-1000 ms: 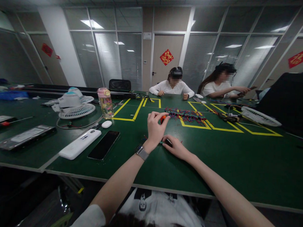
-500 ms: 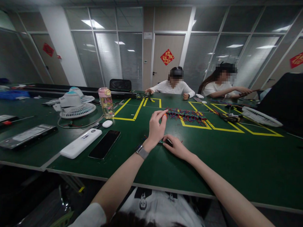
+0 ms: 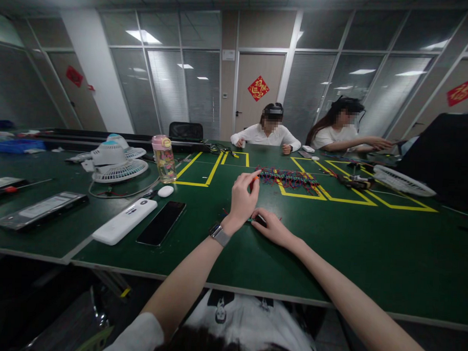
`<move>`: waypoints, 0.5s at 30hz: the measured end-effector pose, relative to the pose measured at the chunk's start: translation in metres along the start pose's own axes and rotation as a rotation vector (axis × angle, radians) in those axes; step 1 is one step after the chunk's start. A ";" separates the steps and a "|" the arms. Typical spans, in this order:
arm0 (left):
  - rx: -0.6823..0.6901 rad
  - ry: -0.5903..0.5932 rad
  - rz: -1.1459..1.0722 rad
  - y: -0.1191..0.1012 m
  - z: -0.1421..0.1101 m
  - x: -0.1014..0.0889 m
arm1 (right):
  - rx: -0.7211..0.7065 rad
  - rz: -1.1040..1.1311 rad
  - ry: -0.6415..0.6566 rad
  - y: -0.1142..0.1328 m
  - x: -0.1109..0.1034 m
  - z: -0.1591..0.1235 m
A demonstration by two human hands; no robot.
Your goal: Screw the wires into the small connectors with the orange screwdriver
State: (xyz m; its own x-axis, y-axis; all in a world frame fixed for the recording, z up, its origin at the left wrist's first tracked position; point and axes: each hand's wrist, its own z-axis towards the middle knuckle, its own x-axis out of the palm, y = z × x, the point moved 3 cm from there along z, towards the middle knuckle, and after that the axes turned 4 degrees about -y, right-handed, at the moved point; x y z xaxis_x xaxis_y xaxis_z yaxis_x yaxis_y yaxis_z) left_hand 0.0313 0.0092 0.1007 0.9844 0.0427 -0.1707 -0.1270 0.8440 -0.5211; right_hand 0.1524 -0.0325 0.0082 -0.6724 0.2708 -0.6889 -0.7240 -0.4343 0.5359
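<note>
My left hand (image 3: 244,199), with a watch on its wrist, is raised over the table. Its fingers close round a small orange object (image 3: 254,182), mostly covered by them; its kind cannot be made out. Lower and to the right, my right hand (image 3: 271,227) rests on the table, its fingertips pinching a small green circuit board (image 3: 250,220) with thin wires. The left wrist hides part of that board. Just beyond my hands lies a long row of small boards with red and blue wires (image 3: 289,178).
On my left are a phone (image 3: 161,223), a white power bank (image 3: 125,221), a white case (image 3: 166,191), a bottle (image 3: 164,160) and white fan parts (image 3: 119,164). Yellow tape marks the green table (image 3: 354,261). Two people sit across; a white fan grille (image 3: 405,180) lies right.
My left hand has shifted very slightly to the right; my right hand stays put. Across the table, one person's hand has drawn in towards their body.
</note>
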 end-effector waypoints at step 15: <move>-0.119 -0.076 -0.012 0.004 0.000 -0.002 | 0.014 0.028 0.006 0.000 0.000 0.000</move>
State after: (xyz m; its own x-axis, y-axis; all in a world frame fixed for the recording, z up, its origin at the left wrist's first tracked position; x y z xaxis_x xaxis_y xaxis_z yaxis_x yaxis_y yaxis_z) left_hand 0.0289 0.0126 0.0992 0.9918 0.0769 -0.1024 -0.1240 0.7755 -0.6190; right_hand 0.1525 -0.0324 0.0076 -0.6913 0.2539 -0.6764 -0.7072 -0.4294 0.5617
